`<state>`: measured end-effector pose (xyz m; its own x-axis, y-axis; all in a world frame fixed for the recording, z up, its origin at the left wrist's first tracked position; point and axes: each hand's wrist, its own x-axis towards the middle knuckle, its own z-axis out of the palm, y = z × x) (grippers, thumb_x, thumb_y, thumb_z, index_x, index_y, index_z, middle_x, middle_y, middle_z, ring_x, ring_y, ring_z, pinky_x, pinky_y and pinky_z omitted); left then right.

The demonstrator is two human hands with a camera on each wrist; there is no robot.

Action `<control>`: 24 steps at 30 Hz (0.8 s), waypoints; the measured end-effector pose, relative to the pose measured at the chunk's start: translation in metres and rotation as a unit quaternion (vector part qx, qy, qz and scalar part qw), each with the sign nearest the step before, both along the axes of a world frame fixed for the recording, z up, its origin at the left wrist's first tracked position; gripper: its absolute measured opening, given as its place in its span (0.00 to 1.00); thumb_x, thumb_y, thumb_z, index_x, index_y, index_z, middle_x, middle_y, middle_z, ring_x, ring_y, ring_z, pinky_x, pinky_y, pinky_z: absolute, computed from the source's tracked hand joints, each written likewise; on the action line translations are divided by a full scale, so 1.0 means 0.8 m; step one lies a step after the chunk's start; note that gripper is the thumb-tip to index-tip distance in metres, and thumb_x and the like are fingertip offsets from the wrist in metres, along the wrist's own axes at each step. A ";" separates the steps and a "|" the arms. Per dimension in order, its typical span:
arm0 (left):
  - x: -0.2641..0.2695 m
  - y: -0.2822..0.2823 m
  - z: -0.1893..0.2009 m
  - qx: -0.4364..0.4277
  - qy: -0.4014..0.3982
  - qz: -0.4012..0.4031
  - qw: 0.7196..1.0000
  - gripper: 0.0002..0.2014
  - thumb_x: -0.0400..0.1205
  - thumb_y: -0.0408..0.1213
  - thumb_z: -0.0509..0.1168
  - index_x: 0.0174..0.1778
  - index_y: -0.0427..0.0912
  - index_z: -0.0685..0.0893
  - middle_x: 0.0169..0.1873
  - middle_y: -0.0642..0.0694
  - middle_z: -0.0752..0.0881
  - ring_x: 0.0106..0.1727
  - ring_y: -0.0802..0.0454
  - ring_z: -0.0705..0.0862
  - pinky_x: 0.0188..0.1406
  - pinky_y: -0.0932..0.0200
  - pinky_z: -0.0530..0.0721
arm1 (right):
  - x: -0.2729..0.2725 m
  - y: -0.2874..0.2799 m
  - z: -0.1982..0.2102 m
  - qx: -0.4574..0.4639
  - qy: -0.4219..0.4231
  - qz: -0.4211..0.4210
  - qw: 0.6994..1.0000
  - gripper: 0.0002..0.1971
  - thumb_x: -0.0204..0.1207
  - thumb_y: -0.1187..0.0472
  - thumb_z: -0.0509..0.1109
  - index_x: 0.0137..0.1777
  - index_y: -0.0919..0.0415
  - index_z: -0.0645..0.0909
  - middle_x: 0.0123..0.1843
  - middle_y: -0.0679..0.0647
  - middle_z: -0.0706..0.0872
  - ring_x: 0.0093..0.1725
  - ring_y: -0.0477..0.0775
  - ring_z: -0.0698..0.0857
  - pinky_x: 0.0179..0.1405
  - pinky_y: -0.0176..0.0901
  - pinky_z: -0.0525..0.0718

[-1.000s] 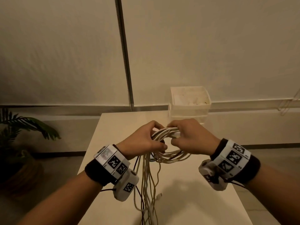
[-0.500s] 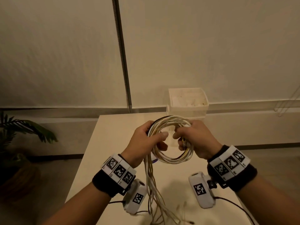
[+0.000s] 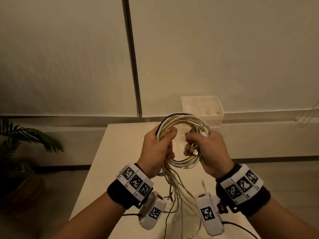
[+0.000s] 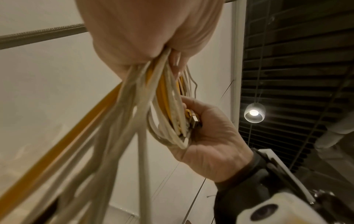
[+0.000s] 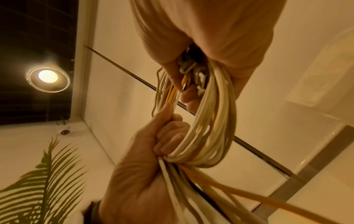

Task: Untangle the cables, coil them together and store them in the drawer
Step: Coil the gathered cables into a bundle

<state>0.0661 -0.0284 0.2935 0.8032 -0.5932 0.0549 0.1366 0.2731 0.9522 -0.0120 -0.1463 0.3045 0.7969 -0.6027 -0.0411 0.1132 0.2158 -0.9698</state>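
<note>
A person holds a coil of cables [image 3: 183, 140] upright above a pale counter [image 3: 120, 152], gripping it from both sides. The left hand [image 3: 158, 150] is clenched around the left side of the loop, thumb laid across the strands at the front. The right hand [image 3: 207, 150] grasps the right side, its fingers curled around the bundle and around several plug ends [image 3: 193, 150] gathered in the palm. Most of the cables are white, with yellow strands and one black strand among them.

From below the left hand, loose tails [image 3: 174, 187] of the same cables hang down toward the counter; whether their ends rest on the surface is hard to tell, as they blur near the bottom of the head view. The right wrist view shows the left fingers [image 5: 168, 136] wrapped tightly over the white loops where the tails leave the coil.

Behind the coil, at the far edge of the counter, stands a white drawer unit [image 3: 203, 109] with its top drawer pulled open. A potted palm [image 3: 25, 140] stands on the floor to the left, and a dark pole [image 3: 131, 57] runs up the pale wall. A round ceiling lamp [image 4: 253, 112] glows overhead.
</note>
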 end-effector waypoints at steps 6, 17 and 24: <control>0.000 0.002 0.000 0.003 -0.022 0.015 1.000 0.07 0.83 0.31 0.67 0.40 0.43 0.80 0.21 0.46 0.64 0.20 0.53 0.60 0.20 0.60 0.60 | -0.020 -0.016 0.011 -0.121 0.051 0.089 0.987 0.11 0.71 0.68 0.75 0.50 0.74 0.82 0.41 0.73 0.87 0.44 0.73 0.89 0.45 0.65 0.89; -0.008 -0.005 0.019 -0.034 -0.038 0.026 0.998 0.15 0.83 0.26 0.66 0.31 0.47 0.81 0.19 0.49 0.64 0.18 0.54 0.60 0.19 0.63 0.58 | -0.017 -0.022 0.052 -0.257 0.064 0.113 0.958 0.04 0.73 0.64 0.76 0.46 0.61 0.86 0.35 0.62 0.91 0.40 0.61 0.92 0.42 0.54 0.90; -0.005 -0.014 0.043 -0.080 -0.002 0.078 0.994 0.08 0.81 0.23 0.65 0.40 0.39 0.82 0.19 0.48 0.68 0.18 0.56 0.63 0.16 0.66 0.64 | -0.010 0.011 0.035 -0.093 -0.051 0.033 0.994 0.03 0.76 0.70 0.68 0.44 0.72 0.80 0.30 0.66 0.79 0.25 0.64 0.80 0.26 0.52 0.84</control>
<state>0.0619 -0.0400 0.3278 0.8848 -0.4442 0.1409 0.0776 0.4386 0.8953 -0.0204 -0.1373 0.3327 0.8297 -0.5381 0.1487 0.2045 0.0452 -0.9778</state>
